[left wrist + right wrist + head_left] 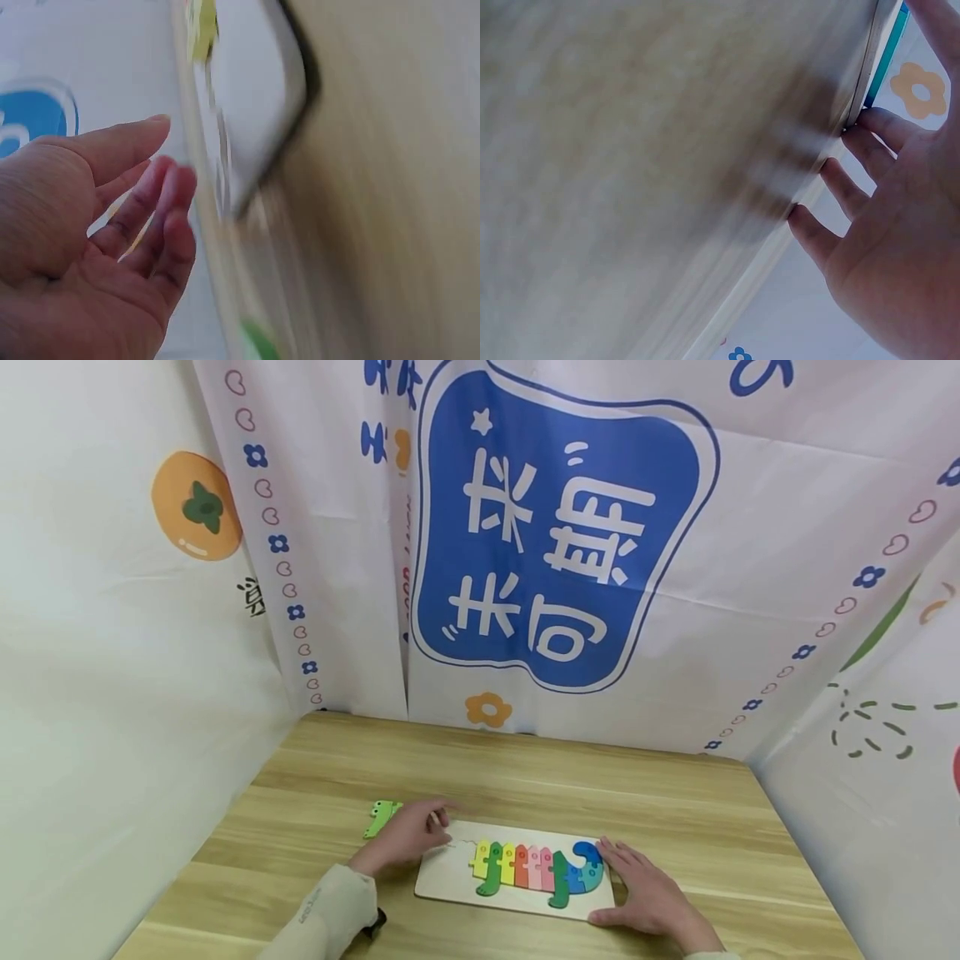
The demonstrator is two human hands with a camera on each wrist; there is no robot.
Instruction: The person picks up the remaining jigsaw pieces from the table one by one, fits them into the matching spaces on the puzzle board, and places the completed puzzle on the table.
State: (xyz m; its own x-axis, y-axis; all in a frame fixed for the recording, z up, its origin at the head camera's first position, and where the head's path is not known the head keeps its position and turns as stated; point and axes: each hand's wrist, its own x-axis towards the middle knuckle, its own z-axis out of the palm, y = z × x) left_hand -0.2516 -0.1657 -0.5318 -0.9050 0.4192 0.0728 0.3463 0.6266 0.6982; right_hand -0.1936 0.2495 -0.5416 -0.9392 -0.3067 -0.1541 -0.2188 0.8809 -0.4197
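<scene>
A pale wooden puzzle board (448, 872) lies on the table, carrying a crocodile's jigsaw body in yellow, orange and pink (521, 867), green legs (559, 881) and a curled blue tail (588, 864). Its left part is bare, with thin outline marks. Over that left end hovers my left hand (416, 831), fingers loosely bent and nothing between thumb and fingertips in the left wrist view. Behind it, partly hidden, a green crocodile head piece (380, 818) lies off the board. My right hand (648, 889) spreads along the board's right end, fingertips and thumb at its edge.
The wood-grain table (360, 760) is bounded at the back by a white printed curtain (352, 635) with a large blue sign. White cloth walls (135, 693) stand on the left and right sides. A dark band (375, 925) circles the left wrist.
</scene>
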